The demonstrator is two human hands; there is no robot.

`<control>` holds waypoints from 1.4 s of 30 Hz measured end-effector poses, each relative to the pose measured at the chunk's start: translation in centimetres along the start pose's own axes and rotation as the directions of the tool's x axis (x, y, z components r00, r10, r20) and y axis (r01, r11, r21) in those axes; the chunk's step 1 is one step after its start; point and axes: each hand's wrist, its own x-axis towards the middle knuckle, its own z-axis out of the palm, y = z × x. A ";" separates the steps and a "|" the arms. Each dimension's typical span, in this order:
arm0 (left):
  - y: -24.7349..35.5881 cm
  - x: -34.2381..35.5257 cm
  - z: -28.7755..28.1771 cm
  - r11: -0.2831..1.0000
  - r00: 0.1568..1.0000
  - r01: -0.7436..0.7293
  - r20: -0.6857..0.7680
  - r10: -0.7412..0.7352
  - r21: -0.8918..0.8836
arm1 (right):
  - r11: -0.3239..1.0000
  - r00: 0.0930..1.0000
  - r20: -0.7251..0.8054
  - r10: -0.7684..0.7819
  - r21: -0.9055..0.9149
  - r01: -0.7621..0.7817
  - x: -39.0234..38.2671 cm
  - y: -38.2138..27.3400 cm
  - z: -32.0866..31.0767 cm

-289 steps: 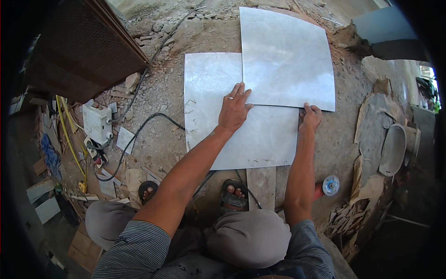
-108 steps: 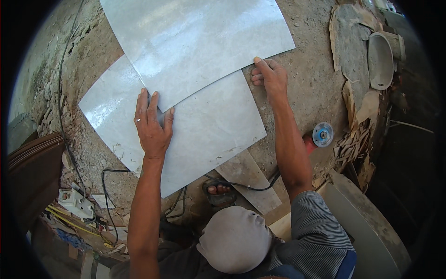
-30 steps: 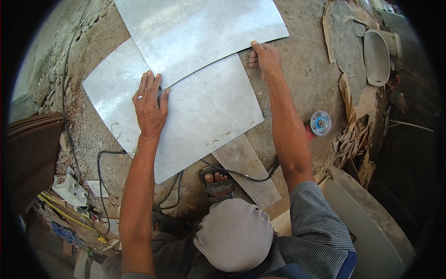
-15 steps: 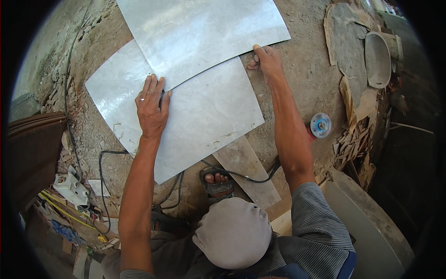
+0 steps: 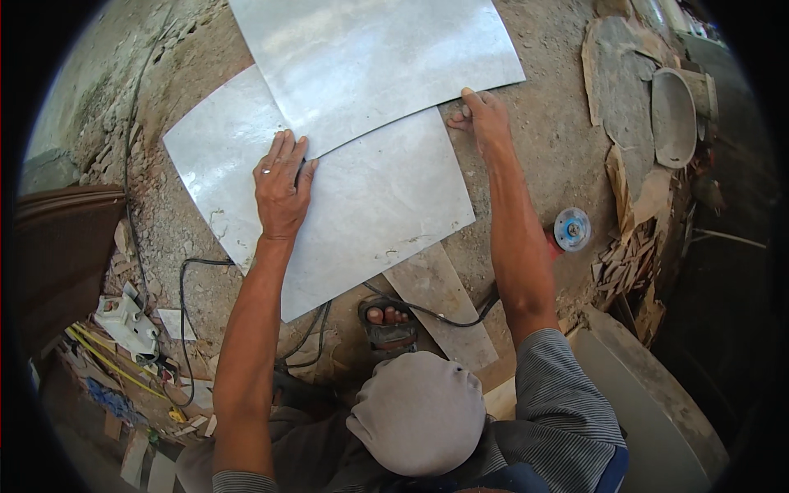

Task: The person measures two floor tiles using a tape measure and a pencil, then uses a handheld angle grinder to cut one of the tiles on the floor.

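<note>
Two large glossy light-grey tiles overlap on the dusty ground. The upper tile (image 5: 386,66) lies over the far part of the lower tile (image 5: 370,189), and its far end runs out of view. My left hand (image 5: 282,191) rests at the near left corner of the upper tile, fingers extended and thumb apart, with the palm side over the lower tile. At the near right edge of the upper tile, my right hand (image 5: 486,122) pinches the rim, thumb on top and fingers curled below. Those fingertips are partly hidden.
An angle grinder (image 5: 572,229) with a disc sits to the right. A black cable (image 5: 427,311) runs past my sandalled foot (image 5: 388,322) and over a narrow tile strip (image 5: 448,308). Broken tile pieces (image 5: 623,264), an oval basin (image 5: 674,119) and a white socket box (image 5: 127,324) lie around.
The whole view has shifted slightly, so tiles and hands appear a little farther right and mostly lower. Both hands keep their places on the upper tile.
</note>
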 end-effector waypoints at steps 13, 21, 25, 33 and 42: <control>0.1 0.0 -0.6 0.987 0.997 0.035 -0.059 -0.044 -0.156 | 0.999 0.998 -0.052 -0.040 -0.013 0.040 -0.4 -0.1 1.1; -0.1 -0.1 -0.5 0.982 0.997 0.042 -0.058 -0.054 -0.182 | 0.998 0.996 -0.075 -0.043 -0.040 0.040 -0.3 0.0 1.1; 0.1 0.0 -0.4 0.974 0.996 0.080 -0.027 -0.088 -0.210 | 0.998 0.996 -0.082 -0.036 -0.048 0.032 -0.2 0.0 0.9; 0.1 0.1 -0.2 0.992 0.999 0.039 -0.017 -0.041 -0.118 | 0.999 0.997 -0.073 -0.001 -0.053 -0.003 -0.1 0.0 0.8; 0.3 0.1 -0.2 0.992 0.998 0.029 -0.045 -0.035 -0.122 | 0.999 0.997 -0.066 -0.039 -0.012 0.038 0.0 0.2 0.7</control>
